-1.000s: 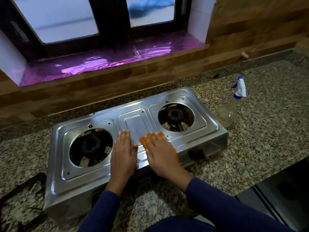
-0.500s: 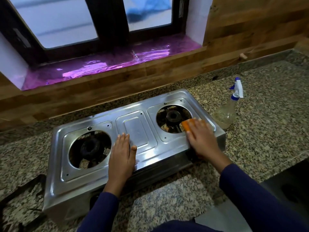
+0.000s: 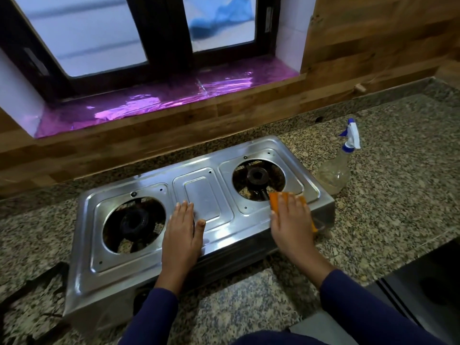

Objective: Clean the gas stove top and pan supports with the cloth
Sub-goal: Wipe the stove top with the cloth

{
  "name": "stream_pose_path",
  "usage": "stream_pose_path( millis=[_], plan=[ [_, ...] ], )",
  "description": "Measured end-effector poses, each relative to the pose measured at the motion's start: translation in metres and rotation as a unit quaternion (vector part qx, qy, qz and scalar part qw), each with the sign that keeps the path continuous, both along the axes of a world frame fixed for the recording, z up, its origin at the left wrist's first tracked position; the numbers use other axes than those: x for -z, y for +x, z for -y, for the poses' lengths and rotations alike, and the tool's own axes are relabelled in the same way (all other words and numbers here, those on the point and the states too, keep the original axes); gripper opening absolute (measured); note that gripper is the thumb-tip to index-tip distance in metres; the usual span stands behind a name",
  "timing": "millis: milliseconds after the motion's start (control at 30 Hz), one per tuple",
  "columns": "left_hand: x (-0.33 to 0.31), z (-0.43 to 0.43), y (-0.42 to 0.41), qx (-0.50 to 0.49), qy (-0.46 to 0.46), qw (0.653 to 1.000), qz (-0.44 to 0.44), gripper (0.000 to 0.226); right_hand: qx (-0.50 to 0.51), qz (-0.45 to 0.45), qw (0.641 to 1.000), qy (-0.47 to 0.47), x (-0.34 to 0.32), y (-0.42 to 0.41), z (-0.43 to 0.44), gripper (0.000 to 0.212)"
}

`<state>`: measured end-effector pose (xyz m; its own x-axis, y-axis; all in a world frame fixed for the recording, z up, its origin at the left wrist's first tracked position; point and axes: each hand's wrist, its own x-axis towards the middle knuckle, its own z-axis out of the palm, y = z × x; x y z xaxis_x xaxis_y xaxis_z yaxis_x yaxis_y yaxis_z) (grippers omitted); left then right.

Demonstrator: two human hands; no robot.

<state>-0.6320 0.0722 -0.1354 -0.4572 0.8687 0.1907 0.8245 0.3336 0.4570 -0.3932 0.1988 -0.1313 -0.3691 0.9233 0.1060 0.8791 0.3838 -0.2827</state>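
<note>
A steel two-burner gas stove stands on the granite counter with both burner wells bare, no pan supports on them. My left hand lies flat on the stove's middle panel near the front, fingers straight. My right hand presses an orange cloth flat onto the front right of the stove top, just in front of the right burner. Most of the cloth is hidden under the hand. The left burner is uncovered.
A clear spray bottle with a blue and white trigger stands on the counter right of the stove. A black pan support lies at the lower left. Wooden backsplash and a window sill covered in purple film run behind.
My right hand has slid the cloth from the stove's middle to the front right corner, then slightly back toward the burner's front edge. My left hand has stayed in place.
</note>
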Motion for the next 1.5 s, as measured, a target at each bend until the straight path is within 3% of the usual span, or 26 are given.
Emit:
stream_pose_path(
  millis=[233, 333, 433, 600, 700, 833, 967, 1133, 1233, 1333, 1400, 1500],
  plan=[
    [0.0, 0.001, 0.001, -0.003, -0.003, 1.0, -0.003, 0.093, -0.215, -0.018, 0.976, 0.024, 0.006, -0.069, 0.057, 0.055],
    [-0.001, 0.0, 0.002, -0.003, -0.003, 1.0, 0.002, 0.095, -0.253, -0.021, 0.967, 0.036, 0.005, -0.073, 0.057, 0.054],
    [-0.002, 0.001, 0.002, -0.002, 0.002, 1.0, 0.004, 0.093, -0.224, -0.047, 0.972, 0.045, 0.003, -0.047, 0.043, 0.052],
    [-0.001, 0.001, 0.001, 0.0, 0.002, 1.0, 0.002, 0.092, -0.056, -0.095, 0.993, 0.04, -0.009, 0.019, -0.005, 0.043],
    [0.001, 0.001, 0.001, 0.002, 0.001, 1.0, -0.004, 0.09, 0.017, -0.08, 0.996, 0.038, -0.012, 0.041, -0.05, 0.044],
    [0.001, 0.001, 0.001, 0.002, -0.006, 1.0, -0.005, 0.09, -0.012, -0.041, 0.999, 0.004, -0.008, 0.05, -0.092, 0.046],
    [0.001, 0.001, 0.001, 0.004, -0.008, 1.0, -0.009, 0.087, -0.054, -0.005, 0.998, 0.034, -0.013, 0.058, -0.093, 0.04],
    [0.0, 0.001, 0.001, 0.0, -0.008, 1.0, -0.01, 0.084, 0.013, -0.003, 0.996, 0.092, -0.012, 0.067, -0.05, 0.031],
    [0.0, 0.001, 0.001, 0.003, -0.007, 1.0, -0.013, 0.083, 0.018, -0.085, 0.994, 0.069, -0.02, 0.06, -0.026, 0.033],
    [0.0, 0.001, 0.001, 0.005, -0.007, 1.0, -0.016, 0.083, -0.038, -0.214, 0.976, -0.027, -0.026, 0.032, 0.001, 0.028],
    [0.0, 0.001, 0.002, 0.005, -0.006, 1.0, -0.015, 0.084, -0.077, -0.324, 0.931, -0.148, -0.028, 0.009, 0.014, 0.033],
    [0.001, 0.001, 0.001, 0.004, -0.007, 1.0, -0.016, 0.086, -0.044, -0.456, 0.834, -0.308, -0.035, -0.012, 0.019, 0.031]
  ],
)
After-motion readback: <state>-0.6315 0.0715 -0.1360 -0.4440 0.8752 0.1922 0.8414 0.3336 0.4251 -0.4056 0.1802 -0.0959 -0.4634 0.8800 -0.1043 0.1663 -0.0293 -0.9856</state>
